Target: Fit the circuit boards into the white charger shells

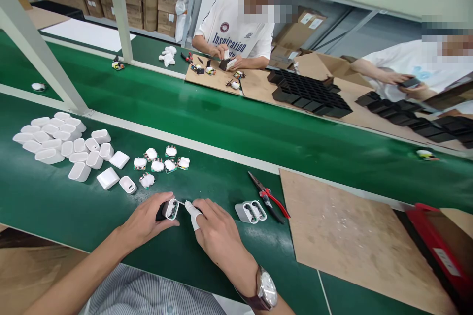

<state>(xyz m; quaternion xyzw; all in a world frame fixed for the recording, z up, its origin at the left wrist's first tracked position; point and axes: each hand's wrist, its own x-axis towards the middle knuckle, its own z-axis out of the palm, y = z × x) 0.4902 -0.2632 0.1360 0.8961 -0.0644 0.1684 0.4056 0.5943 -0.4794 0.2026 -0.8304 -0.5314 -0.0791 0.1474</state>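
My left hand (153, 214) grips a small white plastic housing (172, 209) whose open end faces me, with a circuit board inside. Something dark shows between the housing and my palm. Close by on the right, my right hand (214, 221) is closed, a white finger cover (192, 212) on one finger. A thin pale piece at its fingertip reaches to the housing's rim; what the fingers hold is too small to name. Further right lie open white housings (251, 211) and long-nose pliers (269, 197) with red and black handles. Circuit boards with white lumps (157, 165) lie beyond my left hand.
Many empty white housings (59, 133) are grouped at the left. A brown board (347, 236) and a red bin (436, 246) are on the right. Beyond a metal rail runs a green belt (207, 113); two co-workers sit across it, near black cases (306, 91).
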